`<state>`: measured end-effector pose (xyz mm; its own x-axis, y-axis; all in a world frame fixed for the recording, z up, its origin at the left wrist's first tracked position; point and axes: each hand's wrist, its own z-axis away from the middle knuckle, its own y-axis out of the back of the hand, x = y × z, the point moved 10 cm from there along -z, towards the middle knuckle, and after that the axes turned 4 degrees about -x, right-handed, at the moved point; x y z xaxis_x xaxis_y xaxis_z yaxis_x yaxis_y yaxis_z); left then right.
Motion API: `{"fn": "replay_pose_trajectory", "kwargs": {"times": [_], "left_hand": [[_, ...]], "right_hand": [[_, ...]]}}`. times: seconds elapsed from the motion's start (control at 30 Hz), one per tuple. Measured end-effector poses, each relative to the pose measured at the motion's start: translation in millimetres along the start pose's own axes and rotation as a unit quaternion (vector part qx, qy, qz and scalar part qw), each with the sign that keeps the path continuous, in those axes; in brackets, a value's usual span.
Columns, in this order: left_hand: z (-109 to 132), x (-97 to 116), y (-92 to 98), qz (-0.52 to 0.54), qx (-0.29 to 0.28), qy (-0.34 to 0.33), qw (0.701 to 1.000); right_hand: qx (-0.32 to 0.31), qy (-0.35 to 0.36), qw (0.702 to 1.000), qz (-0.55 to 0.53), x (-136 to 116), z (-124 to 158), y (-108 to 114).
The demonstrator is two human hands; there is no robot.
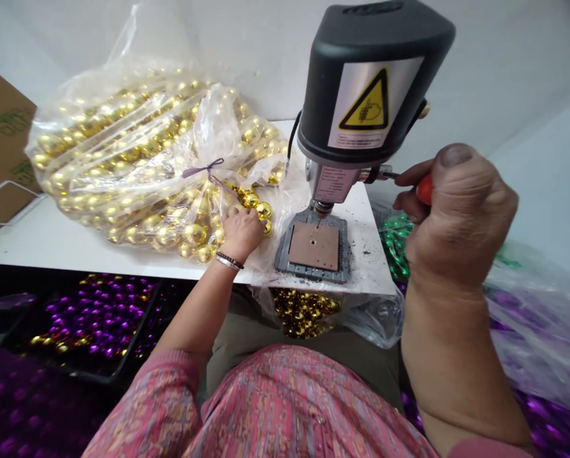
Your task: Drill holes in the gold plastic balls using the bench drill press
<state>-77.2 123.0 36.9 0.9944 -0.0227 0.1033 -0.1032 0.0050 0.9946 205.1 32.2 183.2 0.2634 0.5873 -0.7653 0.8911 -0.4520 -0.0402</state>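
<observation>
My left hand [240, 232] lies over a strand of shiny gold beads [251, 200], its fingers curled on them next to the drill's base. The strand runs out of a large transparent plastic bag of gold beads [137, 159], tied with a purple ribbon [207, 170]. My right hand [461, 216] grips the red handle [425, 189] of the feed lever on a black benchtop drill press [373, 89]. The drill chuck [322, 207] hangs just above a brown pad with a hole [313, 247], set in a grey holder [311, 270].
The white table [70, 248] carries the drill and bag, and dark debris is scattered near the holder. A cardboard box stands at far left. A black tray [94, 324] of purple beads sits below left, gold beads lie below the table's front edge, and bagged green and purple beads lie at right.
</observation>
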Motion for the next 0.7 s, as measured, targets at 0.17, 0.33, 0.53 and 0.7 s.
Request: {"fn": "replay_pose_trajectory", "kwargs": {"times": [0.17,0.33,0.53,0.7], "left_hand": [[6,13,-19.2,-0.025,-0.005,-0.075,0.997],[10,25,-36.8,-0.053,-0.021,-0.158,0.986],[14,26,-8.6,0.221,0.012,-0.181,0.958],[40,38,-34.2,0.687,-0.208,-0.102,0.688]], "right_hand": [[-0.008,-0.001,1.000,-0.029,4,2,-1],[-0.004,-0.005,1.000,-0.027,6,5,1],[-0.018,-0.031,0.999,-0.016,9,8,-1],[-0.014,-0.032,0.999,-0.018,10,9,1]]}}
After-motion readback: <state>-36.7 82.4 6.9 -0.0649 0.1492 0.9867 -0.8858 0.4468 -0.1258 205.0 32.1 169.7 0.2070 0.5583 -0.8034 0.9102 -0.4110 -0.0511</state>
